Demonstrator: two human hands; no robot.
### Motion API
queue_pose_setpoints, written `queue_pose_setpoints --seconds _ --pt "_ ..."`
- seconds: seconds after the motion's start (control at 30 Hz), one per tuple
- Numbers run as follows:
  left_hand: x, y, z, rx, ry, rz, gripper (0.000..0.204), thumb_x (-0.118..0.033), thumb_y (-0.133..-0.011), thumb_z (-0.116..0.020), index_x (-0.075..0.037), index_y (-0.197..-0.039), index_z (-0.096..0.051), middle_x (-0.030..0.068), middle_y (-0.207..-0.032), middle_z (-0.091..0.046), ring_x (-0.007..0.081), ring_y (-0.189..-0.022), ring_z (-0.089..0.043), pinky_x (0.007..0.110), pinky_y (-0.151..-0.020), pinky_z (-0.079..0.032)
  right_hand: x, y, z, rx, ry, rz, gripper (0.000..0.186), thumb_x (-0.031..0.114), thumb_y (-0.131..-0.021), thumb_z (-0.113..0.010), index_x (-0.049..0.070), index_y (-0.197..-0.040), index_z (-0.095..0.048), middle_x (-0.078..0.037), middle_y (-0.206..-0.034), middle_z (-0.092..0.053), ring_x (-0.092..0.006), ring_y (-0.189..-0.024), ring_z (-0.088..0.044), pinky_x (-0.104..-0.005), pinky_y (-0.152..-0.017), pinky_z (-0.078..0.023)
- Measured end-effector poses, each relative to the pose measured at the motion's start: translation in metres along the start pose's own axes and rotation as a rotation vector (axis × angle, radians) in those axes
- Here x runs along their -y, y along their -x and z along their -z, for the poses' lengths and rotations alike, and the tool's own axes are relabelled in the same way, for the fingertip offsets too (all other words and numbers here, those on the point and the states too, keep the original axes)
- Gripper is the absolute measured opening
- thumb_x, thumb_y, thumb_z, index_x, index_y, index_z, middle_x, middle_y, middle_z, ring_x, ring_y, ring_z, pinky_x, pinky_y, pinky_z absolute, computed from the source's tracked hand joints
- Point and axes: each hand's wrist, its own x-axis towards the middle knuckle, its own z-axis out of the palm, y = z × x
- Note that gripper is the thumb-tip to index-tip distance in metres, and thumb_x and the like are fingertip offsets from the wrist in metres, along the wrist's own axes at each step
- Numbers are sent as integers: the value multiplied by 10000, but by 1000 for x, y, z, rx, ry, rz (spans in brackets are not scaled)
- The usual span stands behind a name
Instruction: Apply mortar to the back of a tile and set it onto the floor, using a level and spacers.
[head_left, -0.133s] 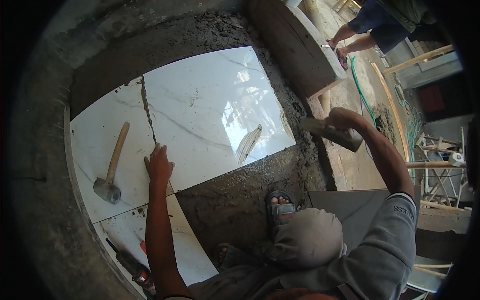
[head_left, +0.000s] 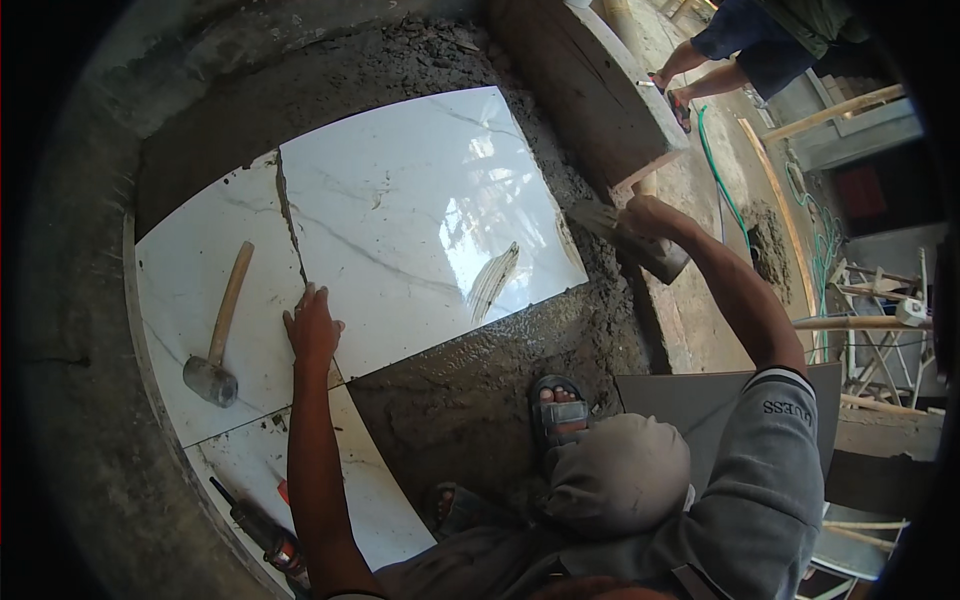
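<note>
The left arm reaches straight forward, the left hand palm down with fingers slightly spread. The right arm bends outward at the elbow, its forearm angling inward to the right hand, fingers curled tight.

Daylight, brightest on ground at upper right; wall at left dim. Reflected glare on tile. Trowel slightly blurred. Fisheye bending; black corners.

The grey sleeve bears dark lettering and a striped cuff.
</note>
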Motion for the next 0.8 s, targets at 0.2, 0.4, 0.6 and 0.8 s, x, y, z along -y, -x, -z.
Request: queue_pose_setpoints --seconds 0.2,0.4,0.6,0.8 --pt "-1 4 1 -2 28 -1 615 -161 -742 -731 -95 -1288 -457 94 -1436 -355 253 -1293 -386 550 -1060 -249 5 61 -6 360 167 -96 313 220 -812 -503 -38 -727 -659 -139 -599 -616 -228 -544 -628 -393 -532 -476" --pt "2 4 -5 12 15 7 617 -169 -742 -730 -105 -1291 -456 89 -1437 -354 254 -1289 -389 551 -1060 -250 6 28 32 119 394 -5 270 195 -819 -509 -27 -802 -661 -190 -740 -659 -295 -711 -663 -431 -674 -505" --pt "2 2 -8 -27 17 -15 661 -182 -706 -741 -104 -1296 -455 85 -1447 -347 276 -1261 -422 542 -1035 -273 0 -21 -36 -479 644 270 161 98 -842 -491 13 -905 -613 -177 -861 -647 -321 -824 -642 -447 -631 -498" --pt "1 3 -3 -6 42 -1 607 -171 -741 -731 -107 -1285 -467 84 -1436 -360 253 -1287 -395 552 -1058 -253 -23 74 -81 -88 1115 560 133 136 -755 -557 38 -709 -633 -70 -600 -611 -227 -546 -610 -453 -515 -453"
